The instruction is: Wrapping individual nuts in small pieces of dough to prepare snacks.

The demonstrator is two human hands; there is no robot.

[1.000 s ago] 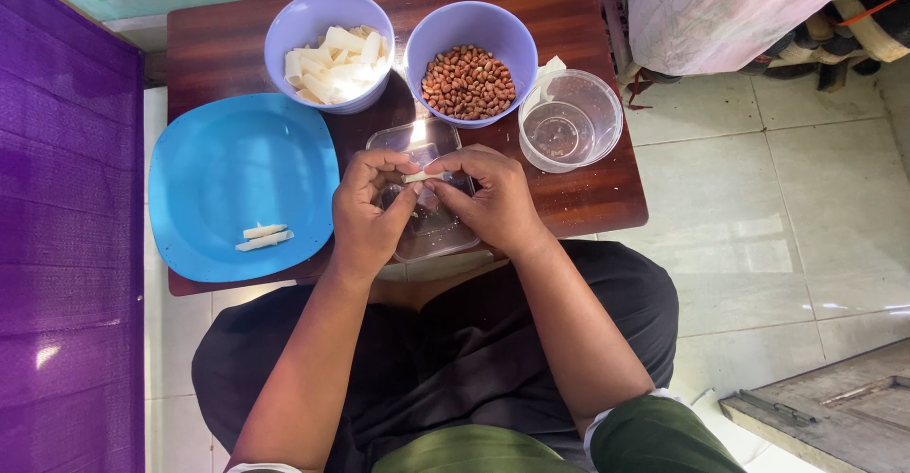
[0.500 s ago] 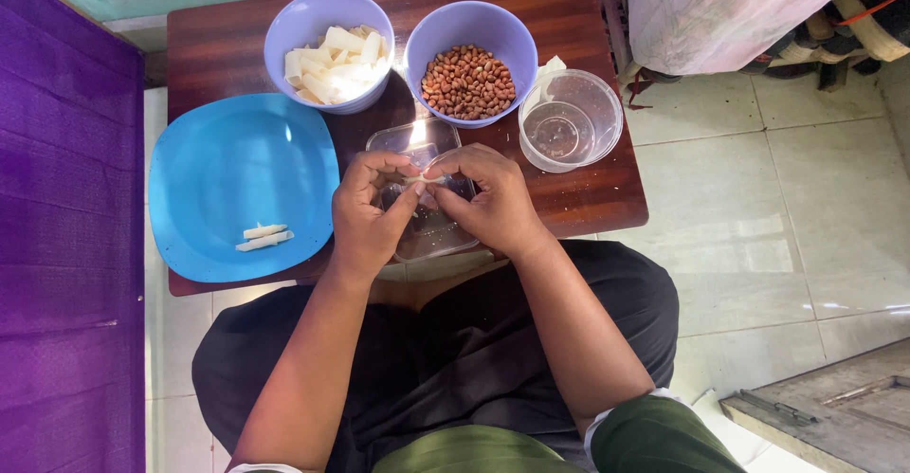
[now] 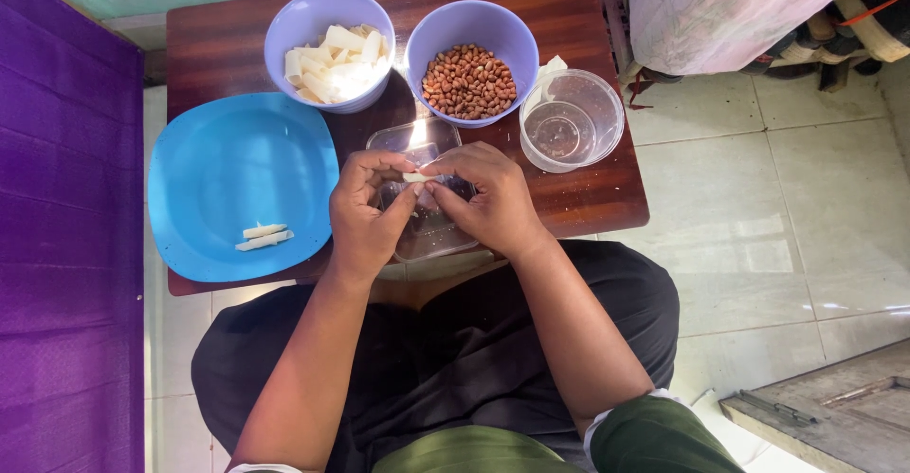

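- The left hand (image 3: pixel 365 212) and right hand (image 3: pixel 483 198) pinch a small white strip (image 3: pixel 415 177) between their fingertips, both closed on it.
- The strip hangs just above a clear tray (image 3: pixel 427 231) on the wooden table (image 3: pixel 218 46).
- Beside them lies a blue plate (image 3: pixel 218 170) with two white sticks (image 3: pixel 263 236).
- Behind stand a bowl of white pieces (image 3: pixel 332 51), a bowl of peanuts (image 3: pixel 469 80) and a clear tub (image 3: pixel 572 120).

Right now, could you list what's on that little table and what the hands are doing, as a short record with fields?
Table: small dark wooden table
Left hand: pinches one end of a small white piece
Right hand: pinches the other end of that piece
Under the hands: clear plastic tray
Blue plate: holds two white sticks
Left bowl: white pieces
Middle bowl: peanuts
Clear tub: looks empty
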